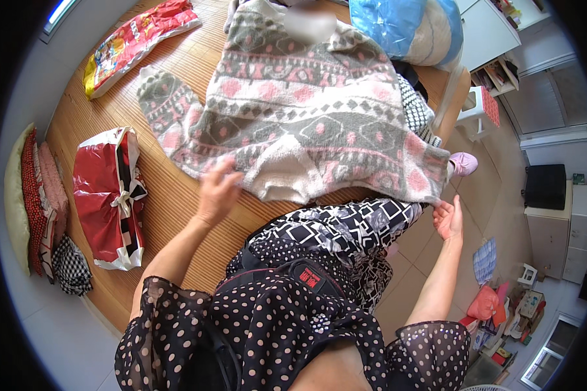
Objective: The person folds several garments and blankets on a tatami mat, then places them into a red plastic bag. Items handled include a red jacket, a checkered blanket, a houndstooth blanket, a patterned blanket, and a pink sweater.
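A fuzzy grey, white and pink patterned sweater (pixel 293 111) lies spread out in front of me. Its white inner lining shows in an opening at the near edge. One sleeve stretches to the left over the wooden surface, and the other side reaches right, past my knee. My left hand (pixel 219 195), slightly blurred, is at the sweater's near left edge with its fingers apart. At the far right corner of the garment, my right hand (pixel 448 220) is turned palm up. Its curled fingers meet the drawn-out tip of the cloth, while the thumb stands away from them.
The slatted wooden surface (pixel 176 221) holds a tied red and white plastic bag (pixel 104 202), a red and yellow package (pixel 137 45) and a blue bundle (pixel 404 29). Cushions (pixel 31 195) line the left wall. A white stool (pixel 479 114) stands on the tiled floor at right.
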`<state>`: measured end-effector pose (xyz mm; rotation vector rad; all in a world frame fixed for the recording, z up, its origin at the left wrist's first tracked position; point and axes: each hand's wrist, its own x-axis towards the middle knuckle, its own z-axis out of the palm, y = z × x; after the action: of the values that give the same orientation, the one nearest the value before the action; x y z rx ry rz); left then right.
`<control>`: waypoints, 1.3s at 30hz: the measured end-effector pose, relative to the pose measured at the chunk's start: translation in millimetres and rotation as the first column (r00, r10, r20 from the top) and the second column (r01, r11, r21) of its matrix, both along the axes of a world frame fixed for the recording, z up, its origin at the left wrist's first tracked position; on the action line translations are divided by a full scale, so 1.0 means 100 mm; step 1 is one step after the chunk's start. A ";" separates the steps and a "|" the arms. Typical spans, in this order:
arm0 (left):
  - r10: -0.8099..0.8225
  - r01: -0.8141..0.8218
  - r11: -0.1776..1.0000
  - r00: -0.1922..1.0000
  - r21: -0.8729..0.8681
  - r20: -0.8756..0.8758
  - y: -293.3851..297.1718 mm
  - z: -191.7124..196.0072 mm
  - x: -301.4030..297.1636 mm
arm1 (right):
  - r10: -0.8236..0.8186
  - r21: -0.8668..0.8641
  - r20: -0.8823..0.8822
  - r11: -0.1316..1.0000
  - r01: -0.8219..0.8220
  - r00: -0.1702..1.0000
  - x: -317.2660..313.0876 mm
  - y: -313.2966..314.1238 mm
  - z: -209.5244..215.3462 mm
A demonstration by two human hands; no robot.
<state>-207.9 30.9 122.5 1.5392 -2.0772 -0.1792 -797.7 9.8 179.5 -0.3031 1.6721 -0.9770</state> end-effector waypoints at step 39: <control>0.644 0.212 0.762 -0.355 0.612 -0.678 -0.75 -0.26 0.08 | 0.092 0.062 -0.995 0.445 -0.893 -0.024 2.19 -0.43 0.25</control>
<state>-199.9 -44.5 96.5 1.0914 -0.0657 -1.4704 -578.7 -33.6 204.7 -2.4362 1.7410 -0.5885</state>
